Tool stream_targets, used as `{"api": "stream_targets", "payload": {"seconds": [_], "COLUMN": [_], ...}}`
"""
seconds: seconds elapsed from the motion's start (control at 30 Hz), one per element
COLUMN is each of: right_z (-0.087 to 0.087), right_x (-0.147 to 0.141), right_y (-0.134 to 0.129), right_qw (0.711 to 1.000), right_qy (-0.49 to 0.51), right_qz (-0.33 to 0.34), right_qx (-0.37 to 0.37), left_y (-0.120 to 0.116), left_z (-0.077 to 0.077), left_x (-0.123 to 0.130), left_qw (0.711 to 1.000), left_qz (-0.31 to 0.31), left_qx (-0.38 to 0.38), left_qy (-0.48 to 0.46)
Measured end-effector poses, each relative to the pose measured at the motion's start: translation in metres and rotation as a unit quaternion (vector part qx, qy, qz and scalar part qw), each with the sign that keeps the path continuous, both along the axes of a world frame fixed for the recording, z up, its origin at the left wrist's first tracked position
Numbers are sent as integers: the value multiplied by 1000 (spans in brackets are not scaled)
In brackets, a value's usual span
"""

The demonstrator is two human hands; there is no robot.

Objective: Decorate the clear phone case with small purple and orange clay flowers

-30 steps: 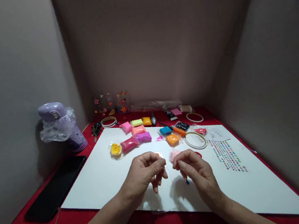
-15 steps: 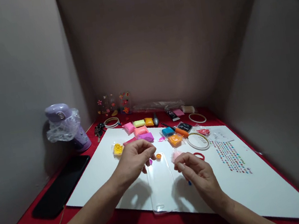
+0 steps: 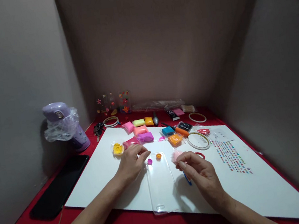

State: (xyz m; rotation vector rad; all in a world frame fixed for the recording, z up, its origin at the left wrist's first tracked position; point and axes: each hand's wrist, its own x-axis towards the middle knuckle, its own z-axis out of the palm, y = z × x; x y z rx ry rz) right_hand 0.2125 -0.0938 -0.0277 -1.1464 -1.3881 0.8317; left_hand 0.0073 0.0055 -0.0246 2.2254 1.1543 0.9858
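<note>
A clear phone case (image 3: 161,188) lies on the white board (image 3: 97,178), with a purple clay piece (image 3: 150,161) and an orange clay piece (image 3: 158,156) near its top end. Just left of the case's top, my left hand (image 3: 133,163) is low over the board, its thumb and fingers apart with nothing seen between them. My right hand (image 3: 199,173) is raised to the right of the case, fingertips pinched; what they hold, if anything, is too small to name. Behind its fingertips is a pale pink clay packet (image 3: 176,155), and a blue-handled tool (image 3: 187,178) lies beside it.
Clay packets (image 3: 145,137) are grouped at the back of the board. Tape rings (image 3: 198,141) and a gem sticker sheet (image 3: 232,156) are on the right. At the left are a black phone (image 3: 60,187) and a purple bottle (image 3: 79,138). Decorated clear cases (image 3: 125,102) stand behind.
My left hand has moved down and left, uncovering the purple piece, and its fingers have spread. My right hand has shifted slightly, and more of the blue tool shows.
</note>
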Motion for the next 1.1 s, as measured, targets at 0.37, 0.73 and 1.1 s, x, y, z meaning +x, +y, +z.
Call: {"api": "stream_targets", "payload": {"seconds": [0.37, 0.73, 1.1], "right_z": [-3, -2, -3], "right_x": [0, 0, 1], "right_y": [1, 1, 0], "right_qw": [1000, 998, 998], "right_qy": [-20, -42, -45], "right_qz": [-8, -11, -10], "right_qx": [18, 34, 45], "left_y": [-1, -2, -3], "left_z": [-10, -11, -11], "left_x": [-2, -2, -3], "left_qw": [997, 996, 993], "left_qz": [-54, -57, -48], "left_qx": [59, 53, 59], "left_qy": [18, 54, 95]}}
